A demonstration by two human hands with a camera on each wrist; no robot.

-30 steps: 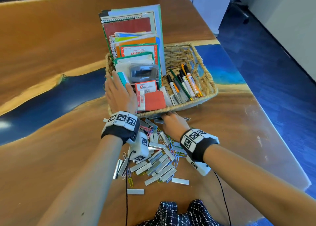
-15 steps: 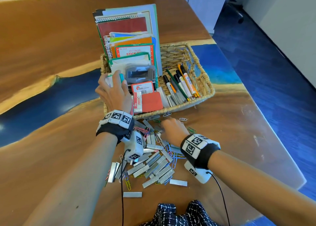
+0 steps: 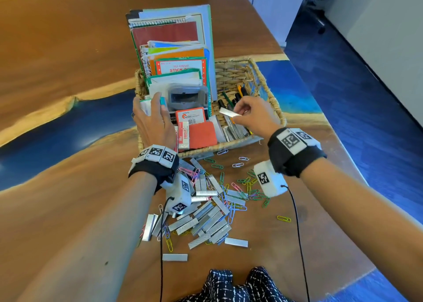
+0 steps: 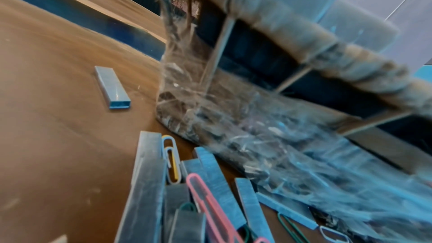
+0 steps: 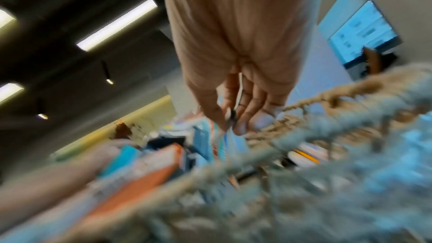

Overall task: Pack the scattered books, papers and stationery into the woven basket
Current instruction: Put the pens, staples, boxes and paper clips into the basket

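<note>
Looking down at my glossy wood-and-blue-resin table (image 3: pixel 68 50): right hand (image 3: pixel 254 116) pinches a flat staple strip (image 3: pixel 229 113) over the woven basket (image 3: pixel 272 98), left hand (image 3: pixel 152 123) rests flat and relaxed on its contents.

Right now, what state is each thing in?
Woven basket: on table, partly filled.
Books: upright in basket.
Staple strip: pinched by right hand, over basket.
Left hand: resting against basket contents.
Staple strips: scattered on table.
Paper clips: scattered on table.
</note>
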